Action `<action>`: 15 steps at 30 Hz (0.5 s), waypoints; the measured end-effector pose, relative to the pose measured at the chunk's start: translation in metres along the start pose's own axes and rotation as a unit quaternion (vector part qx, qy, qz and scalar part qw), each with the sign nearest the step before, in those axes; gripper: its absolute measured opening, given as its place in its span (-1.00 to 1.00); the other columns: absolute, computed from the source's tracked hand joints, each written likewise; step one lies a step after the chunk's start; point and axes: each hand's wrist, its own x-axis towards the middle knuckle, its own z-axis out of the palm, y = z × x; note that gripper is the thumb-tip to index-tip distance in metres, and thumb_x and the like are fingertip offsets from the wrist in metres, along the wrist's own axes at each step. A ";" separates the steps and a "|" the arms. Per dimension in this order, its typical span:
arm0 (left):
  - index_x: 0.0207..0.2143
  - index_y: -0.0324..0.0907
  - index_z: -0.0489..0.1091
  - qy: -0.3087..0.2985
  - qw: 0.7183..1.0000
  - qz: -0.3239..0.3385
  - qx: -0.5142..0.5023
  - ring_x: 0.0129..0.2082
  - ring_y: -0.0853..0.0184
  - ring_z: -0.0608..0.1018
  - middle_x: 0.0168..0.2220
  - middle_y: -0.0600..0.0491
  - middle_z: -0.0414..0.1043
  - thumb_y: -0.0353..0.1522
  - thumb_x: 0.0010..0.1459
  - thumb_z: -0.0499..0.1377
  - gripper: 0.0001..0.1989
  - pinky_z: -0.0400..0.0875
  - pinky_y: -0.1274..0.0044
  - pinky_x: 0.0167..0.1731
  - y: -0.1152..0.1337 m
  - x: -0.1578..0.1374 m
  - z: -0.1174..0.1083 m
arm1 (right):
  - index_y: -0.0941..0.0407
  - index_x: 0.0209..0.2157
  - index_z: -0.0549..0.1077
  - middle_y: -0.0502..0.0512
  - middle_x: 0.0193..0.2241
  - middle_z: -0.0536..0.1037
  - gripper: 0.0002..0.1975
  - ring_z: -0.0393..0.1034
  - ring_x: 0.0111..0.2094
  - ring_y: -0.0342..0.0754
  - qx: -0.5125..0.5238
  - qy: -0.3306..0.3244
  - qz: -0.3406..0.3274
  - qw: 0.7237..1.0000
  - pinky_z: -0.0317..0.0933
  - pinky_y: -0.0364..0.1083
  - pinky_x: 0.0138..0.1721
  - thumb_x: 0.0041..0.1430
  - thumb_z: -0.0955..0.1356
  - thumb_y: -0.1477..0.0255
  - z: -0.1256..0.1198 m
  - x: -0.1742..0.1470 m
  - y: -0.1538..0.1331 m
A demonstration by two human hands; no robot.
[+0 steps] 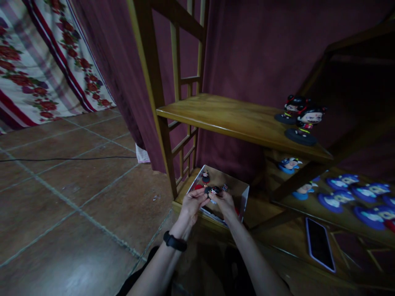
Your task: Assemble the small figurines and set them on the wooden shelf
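Both hands hold one small black-haired figurine (213, 190) just above an open cardboard box (239, 187) on the low shelf. My left hand (194, 201) grips its dark round base from the left, with a dark band on the wrist. Closed on the figurine's other end is my right hand (224, 201). Inside the box, another figurine (205, 176) stands on a dark base near the back left corner. A further small figurine (225, 187) shows just beyond my right fingers. Red pieces in the box are partly hidden by my hands.
Two figurines (304, 123) stand on the upper wooden shelf (222, 113) at the right. Several blue-based figurines (336, 199) occupy the lower right shelf, with a phone (320, 244) lying in front. A wooden post (154, 94) rises left of the box. A cable (68, 159) crosses the tiled floor.
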 end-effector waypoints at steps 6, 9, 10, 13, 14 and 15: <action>-0.31 -0.33 0.46 0.021 0.998 0.055 -0.023 -0.41 0.37 0.54 -0.38 -0.05 0.52 -0.50 -0.22 0.33 -0.68 0.47 0.47 -0.27 -0.008 -0.001 0.006 | 0.16 -0.40 0.50 0.07 -0.40 0.57 -0.73 0.41 -0.35 -0.04 0.065 0.027 0.002 0.998 0.24 -0.07 -0.23 -0.20 0.42 0.31 0.008 -0.001 0.010; -0.32 -0.33 0.46 0.025 0.996 0.078 -0.022 -0.41 0.36 0.54 -0.38 -0.04 0.52 -0.49 -0.23 0.34 -0.69 0.47 0.48 -0.30 -0.010 -0.001 0.007 | 0.14 -0.40 0.49 0.06 -0.40 0.57 -0.73 0.41 -0.36 -0.06 0.081 0.038 0.003 0.996 0.25 -0.08 -0.25 -0.19 0.42 0.30 0.011 0.000 0.013; -0.33 -0.32 0.46 0.024 0.996 0.079 -0.019 -0.42 0.36 0.54 -0.39 -0.04 0.52 -0.50 -0.23 0.33 -0.70 0.47 0.48 -0.31 -0.009 -0.001 0.007 | 0.14 -0.39 0.49 0.05 -0.39 0.57 -0.73 0.41 -0.35 -0.06 0.076 0.040 -0.004 0.996 0.25 -0.08 -0.25 -0.19 0.42 0.30 0.011 0.001 0.013; -0.34 -0.33 0.46 0.023 0.998 0.063 -0.001 -0.45 0.38 0.53 -0.42 -0.03 0.51 -0.52 -0.21 0.32 -0.73 0.48 0.51 -0.36 -0.005 0.000 0.002 | 0.13 -0.35 0.46 0.04 -0.38 0.56 -0.71 0.41 -0.34 -0.06 0.028 0.034 -0.021 0.999 0.25 -0.07 -0.25 -0.20 0.42 0.33 0.009 0.002 0.009; -0.34 -0.33 0.46 0.022 0.998 0.053 0.007 -0.46 0.38 0.53 -0.43 -0.03 0.51 -0.53 -0.20 0.31 -0.74 0.48 0.52 -0.38 -0.003 0.000 0.000 | 0.13 -0.36 0.46 0.04 -0.39 0.56 -0.72 0.41 -0.35 -0.06 0.004 0.029 -0.020 0.999 0.25 -0.08 -0.27 -0.21 0.42 0.34 0.008 0.002 0.008; -0.35 -0.33 0.46 0.022 0.999 0.042 0.015 -0.47 0.39 0.53 -0.44 -0.03 0.50 -0.55 -0.19 0.30 -0.75 0.48 0.54 -0.40 0.000 0.000 -0.002 | 0.13 -0.38 0.45 0.04 -0.41 0.55 -0.74 0.40 -0.37 -0.06 -0.022 0.024 -0.020 0.999 0.25 -0.08 -0.29 -0.21 0.41 0.35 0.006 0.002 0.007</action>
